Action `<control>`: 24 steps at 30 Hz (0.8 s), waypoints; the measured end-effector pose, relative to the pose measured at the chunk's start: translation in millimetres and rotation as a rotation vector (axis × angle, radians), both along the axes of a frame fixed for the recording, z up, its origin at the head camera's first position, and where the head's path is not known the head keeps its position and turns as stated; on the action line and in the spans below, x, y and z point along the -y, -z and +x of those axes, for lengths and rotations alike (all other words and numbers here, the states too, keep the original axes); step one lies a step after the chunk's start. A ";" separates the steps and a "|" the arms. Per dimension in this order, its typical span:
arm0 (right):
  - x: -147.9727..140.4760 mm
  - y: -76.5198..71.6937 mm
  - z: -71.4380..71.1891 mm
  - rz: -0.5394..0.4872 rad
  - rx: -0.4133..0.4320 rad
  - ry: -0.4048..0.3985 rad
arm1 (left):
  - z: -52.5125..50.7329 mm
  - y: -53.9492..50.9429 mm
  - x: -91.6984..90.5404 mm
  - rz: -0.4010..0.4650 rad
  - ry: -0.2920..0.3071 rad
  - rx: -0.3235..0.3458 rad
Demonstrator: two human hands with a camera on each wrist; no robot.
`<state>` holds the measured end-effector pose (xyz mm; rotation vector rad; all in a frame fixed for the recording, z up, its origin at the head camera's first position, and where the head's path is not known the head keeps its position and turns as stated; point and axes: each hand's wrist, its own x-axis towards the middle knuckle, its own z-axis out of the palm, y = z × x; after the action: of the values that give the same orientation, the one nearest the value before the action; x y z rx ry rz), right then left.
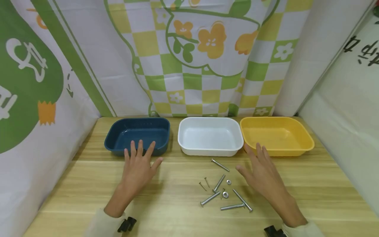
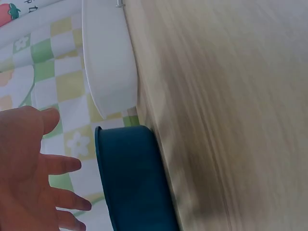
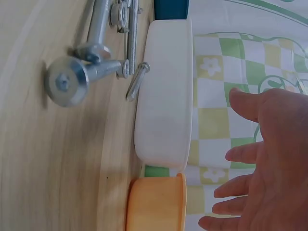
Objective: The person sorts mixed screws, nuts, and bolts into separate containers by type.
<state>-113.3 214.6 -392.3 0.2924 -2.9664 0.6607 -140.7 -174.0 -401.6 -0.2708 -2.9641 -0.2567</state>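
Observation:
My left hand (image 1: 137,172) hovers with spread fingers over the front edge of a dark blue tray (image 1: 118,152), holding nothing. Fingers apart and also holding nothing, my right hand (image 1: 265,177) is by the front left corner of a yellow tray (image 1: 281,153). Between these stands a white tray (image 1: 210,152). Several silver bolts (image 1: 210,199) lie loose on the table left of the right hand, two of them crossing near their ends. Among them are a small nut (image 1: 227,182), a larger nut (image 1: 223,195) and a few thin screws (image 1: 202,186). In the right wrist view, a bolt head (image 3: 67,82) looms close.
The three trays line the back edge of the wooden table (image 1: 171,214). Behind them hangs a checked, flowered cloth (image 1: 195,85). White cloth walls close off the left and right sides. A black strap piece (image 1: 127,224) sits at the left cuff.

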 end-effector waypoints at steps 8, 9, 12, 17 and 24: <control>7.3 0.2 0.7 -0.021 0.009 -0.019 | -2.3 -1.8 13.9 0.033 -0.017 0.012; 8.3 0.4 0.6 -0.023 0.004 -0.021 | -2.7 -2.9 16.0 0.041 -0.019 0.008; 10.8 2.1 -0.7 -0.033 -0.015 -0.027 | -5.1 -5.1 22.2 0.057 -0.021 -0.007; 15.1 5.0 -2.2 -0.053 -0.045 -0.030 | -10.5 -4.4 34.1 0.063 -0.022 -0.060; 21.1 4.6 -3.7 -0.084 -0.072 -0.055 | -19.0 -1.0 52.3 0.120 0.015 -0.146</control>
<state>-117.0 193.5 -396.9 0.3834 -2.8625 0.7609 -159.7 -226.3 -400.6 -0.2841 -2.7905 -0.3972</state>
